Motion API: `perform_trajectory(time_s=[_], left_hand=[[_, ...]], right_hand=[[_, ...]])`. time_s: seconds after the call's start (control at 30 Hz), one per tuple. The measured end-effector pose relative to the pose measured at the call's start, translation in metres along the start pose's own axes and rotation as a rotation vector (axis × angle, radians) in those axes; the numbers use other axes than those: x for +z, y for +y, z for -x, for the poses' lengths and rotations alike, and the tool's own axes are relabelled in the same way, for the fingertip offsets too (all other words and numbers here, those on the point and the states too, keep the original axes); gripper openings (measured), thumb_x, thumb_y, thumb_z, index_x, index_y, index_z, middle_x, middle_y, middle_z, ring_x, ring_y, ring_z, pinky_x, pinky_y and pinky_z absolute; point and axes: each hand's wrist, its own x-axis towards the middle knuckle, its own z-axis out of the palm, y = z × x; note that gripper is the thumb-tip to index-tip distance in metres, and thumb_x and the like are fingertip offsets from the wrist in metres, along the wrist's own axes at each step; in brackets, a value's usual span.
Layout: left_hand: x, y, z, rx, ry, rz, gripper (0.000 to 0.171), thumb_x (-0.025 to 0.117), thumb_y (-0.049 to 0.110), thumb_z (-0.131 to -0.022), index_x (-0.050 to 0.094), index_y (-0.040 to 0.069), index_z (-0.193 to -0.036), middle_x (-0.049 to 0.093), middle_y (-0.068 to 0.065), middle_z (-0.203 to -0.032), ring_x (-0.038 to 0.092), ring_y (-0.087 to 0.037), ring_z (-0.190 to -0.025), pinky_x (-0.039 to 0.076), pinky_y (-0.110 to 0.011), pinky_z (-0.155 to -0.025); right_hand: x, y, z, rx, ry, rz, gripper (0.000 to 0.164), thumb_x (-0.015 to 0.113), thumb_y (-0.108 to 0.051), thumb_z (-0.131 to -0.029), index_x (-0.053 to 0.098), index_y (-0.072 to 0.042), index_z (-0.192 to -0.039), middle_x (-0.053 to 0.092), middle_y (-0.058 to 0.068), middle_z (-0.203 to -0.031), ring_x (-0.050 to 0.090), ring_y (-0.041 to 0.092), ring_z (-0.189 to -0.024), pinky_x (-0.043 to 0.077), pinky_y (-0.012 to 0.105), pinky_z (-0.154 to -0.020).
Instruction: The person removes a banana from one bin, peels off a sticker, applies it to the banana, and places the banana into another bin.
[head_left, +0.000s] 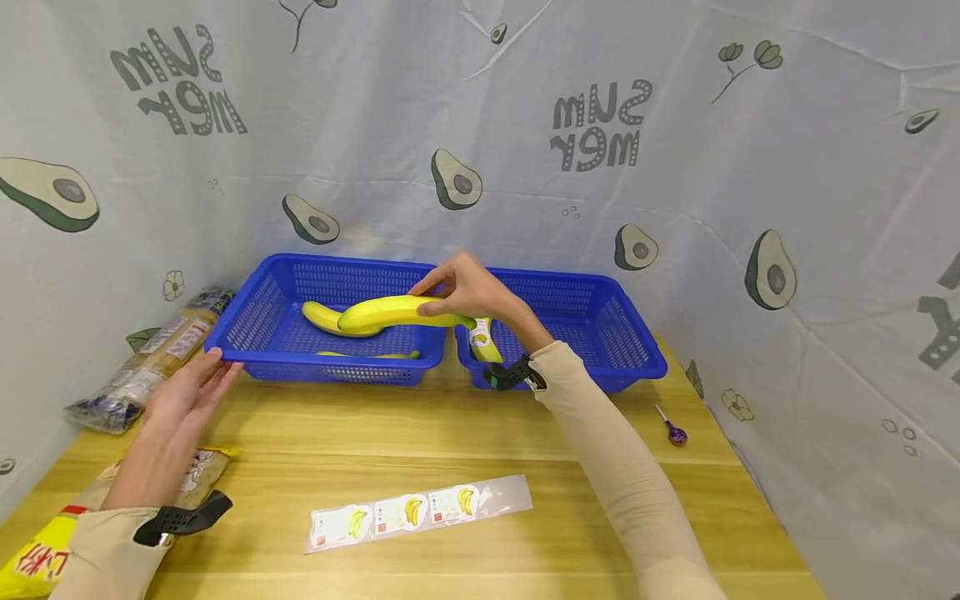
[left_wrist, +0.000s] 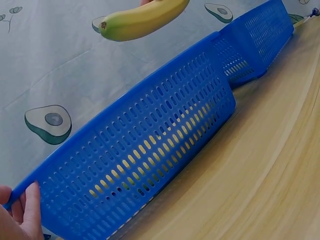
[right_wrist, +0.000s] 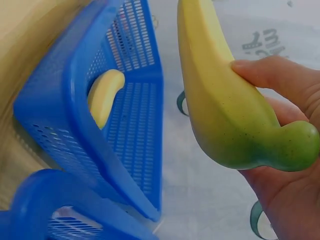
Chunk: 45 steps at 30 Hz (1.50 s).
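My right hand (head_left: 477,292) pinches a yellow banana (head_left: 382,312) between thumb and fingers, above the left blue basket (head_left: 262,357). In the right wrist view, the green stem end of this banana (right_wrist: 240,145) lies by my palm. At the basket's front left corner my left hand (head_left: 178,408) grips the rim, with thumb outside and fingers over the edge in the left wrist view. Inside that basket lie a banana (head_left: 321,316) and another banana (head_left: 375,356), partly hidden by the front wall. The right blue basket (head_left: 615,372) holds a banana with a white sticker (head_left: 480,335).
A strip of banana stickers (head_left: 420,510) lies on the wooden table (head_left: 570,542). On the right is a purple lollipop (head_left: 676,434). Along the left edge are a long clear-wrapped package (head_left: 153,358) and a yellow bag (head_left: 45,550). A printed curtain (head_left: 480,108) hangs behind.
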Motion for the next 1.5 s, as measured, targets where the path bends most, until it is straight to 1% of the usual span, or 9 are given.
perform_trajectory(time_s=[0.2, 0.37, 0.53, 0.7, 0.77, 0.93, 1.03, 1.33, 1.5], left_hand=[[-0.001, -0.002, 0.0, -0.003, 0.001, 0.01, 0.041, 0.065, -0.006, -0.103, 0.061, 0.021, -0.133, 0.07, -0.011, -0.095, 0.075, -0.021, -0.089, 0.06, -0.03, -0.1], [-0.001, -0.004, 0.0, 0.009, -0.002, -0.025, 0.068, 0.064, -0.003, -0.104, 0.045, 0.032, -0.159, 0.069, -0.006, -0.104, 0.072, -0.014, -0.103, 0.056, -0.028, -0.106], [0.004, -0.01, 0.002, 0.042, 0.005, -0.213, 0.084, 0.062, 0.009, -0.108, 0.012, 0.033, -0.172, 0.056, 0.002, -0.135, 0.056, -0.007, -0.13, 0.055, -0.026, -0.105], [0.006, -0.021, 0.008, 0.059, -0.094, -0.39, 0.085, 0.057, 0.01, -0.111, -0.001, 0.02, -0.173, 0.068, 0.0, -0.11, 0.071, -0.008, -0.103, 0.058, -0.025, -0.1], [0.007, -0.027, 0.011, 0.07, -0.142, -0.435, 0.077, 0.058, 0.007, -0.11, 0.012, 0.012, -0.171, 0.073, -0.001, -0.092, 0.076, -0.012, -0.09, 0.06, -0.027, -0.098], [0.006, -0.043, 0.02, 0.103, -0.212, -0.656, 0.027, 0.059, 0.008, -0.11, 0.049, 0.001, -0.135, 0.078, 0.0, -0.097, 0.078, -0.012, -0.095, 0.061, -0.026, -0.095], [0.006, -0.053, 0.024, 0.102, -0.257, -0.773, 0.018, 0.06, 0.006, -0.11, 0.056, 0.0, -0.127, 0.078, 0.0, -0.099, 0.078, -0.011, -0.096, 0.061, -0.027, -0.095], [0.013, -0.089, 0.033, 0.211, -0.474, -1.186, 0.037, 0.062, 0.017, -0.112, 0.059, -0.014, -0.132, 0.078, -0.008, -0.109, 0.078, -0.016, -0.102, 0.062, -0.037, -0.099], [0.02, -0.108, 0.04, 0.152, -0.601, -1.255, 0.051, 0.062, 0.024, -0.113, 0.052, -0.016, -0.143, 0.075, -0.019, -0.124, 0.077, -0.027, -0.111, 0.06, -0.037, -0.103]], right_hand=[[0.004, -0.004, 0.022, -0.004, 0.015, 0.011, 0.029, 0.083, -0.008, -0.096, 0.08, 0.0, -0.123, 0.079, 0.014, -0.119, 0.08, 0.021, -0.101, 0.065, 0.032, -0.085], [0.011, -0.005, 0.041, 0.002, 0.031, 0.01, 0.029, 0.083, -0.008, -0.095, 0.08, -0.001, -0.123, 0.079, 0.014, -0.12, 0.08, 0.023, -0.104, 0.066, 0.033, -0.085], [0.02, -0.005, 0.059, 0.01, 0.052, -0.005, 0.028, 0.082, -0.004, -0.095, 0.079, 0.002, -0.123, 0.079, 0.017, -0.12, 0.079, 0.027, -0.108, 0.066, 0.035, -0.087], [0.029, -0.002, 0.072, -0.003, 0.077, -0.03, 0.027, 0.082, 0.0, -0.094, 0.079, 0.004, -0.12, 0.078, 0.018, -0.12, 0.077, 0.03, -0.111, 0.064, 0.035, -0.093], [0.033, 0.0, 0.076, -0.014, 0.094, -0.034, 0.026, 0.082, 0.001, -0.093, 0.08, 0.004, -0.119, 0.079, 0.018, -0.119, 0.077, 0.03, -0.111, 0.063, 0.035, -0.094], [0.044, 0.003, 0.088, -0.021, 0.12, -0.033, 0.026, 0.082, 0.001, -0.094, 0.079, 0.004, -0.119, 0.079, 0.019, -0.12, 0.076, 0.031, -0.113, 0.063, 0.039, -0.095], [0.05, 0.005, 0.095, -0.016, 0.124, -0.034, 0.027, 0.082, 0.0, -0.094, 0.079, 0.003, -0.12, 0.078, 0.018, -0.122, 0.075, 0.032, -0.117, 0.063, 0.039, -0.096], [0.065, 0.011, 0.11, -0.042, 0.141, -0.103, 0.029, 0.083, 0.002, -0.092, 0.079, 0.003, -0.121, 0.078, 0.018, -0.121, 0.075, 0.032, -0.116, 0.062, 0.04, -0.098], [0.077, 0.013, 0.114, -0.034, 0.118, -0.142, 0.03, 0.084, 0.004, -0.09, 0.079, 0.004, -0.12, 0.078, 0.019, -0.121, 0.076, 0.03, -0.114, 0.062, 0.045, -0.099]])
